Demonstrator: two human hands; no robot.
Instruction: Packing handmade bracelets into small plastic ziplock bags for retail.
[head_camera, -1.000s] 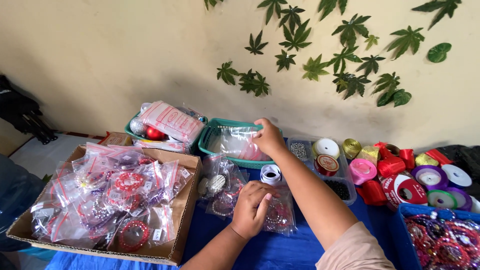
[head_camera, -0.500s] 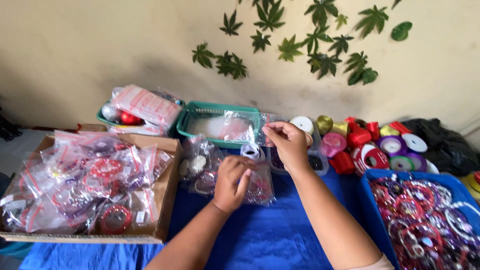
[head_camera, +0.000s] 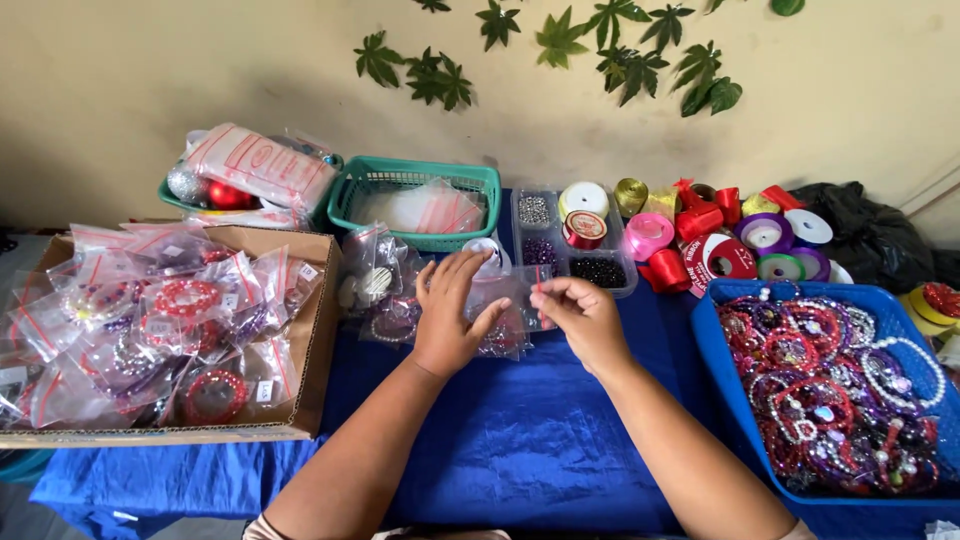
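My right hand (head_camera: 580, 322) pinches the edge of a small clear zip bag (head_camera: 505, 298) over the blue tablecloth (head_camera: 520, 440). My left hand (head_camera: 447, 312) has its fingers spread and rests against the same bag from the left. Just behind the hands lies a pile of bagged bracelets (head_camera: 385, 295). A green basket (head_camera: 415, 200) with more clear bags stands further back.
A cardboard box (head_camera: 310, 330) full of bagged bracelets sits at the left. A blue bin (head_camera: 720, 350) of loose bracelets is at the right. Ribbon spools (head_camera: 730, 235), a clear bead organiser (head_camera: 570, 245) and a second green basket (head_camera: 245, 175) with baubles line the wall.
My right hand came back from the green basket with a clear bag and now holds it in front of me. My left hand lifted off the pile to meet it.
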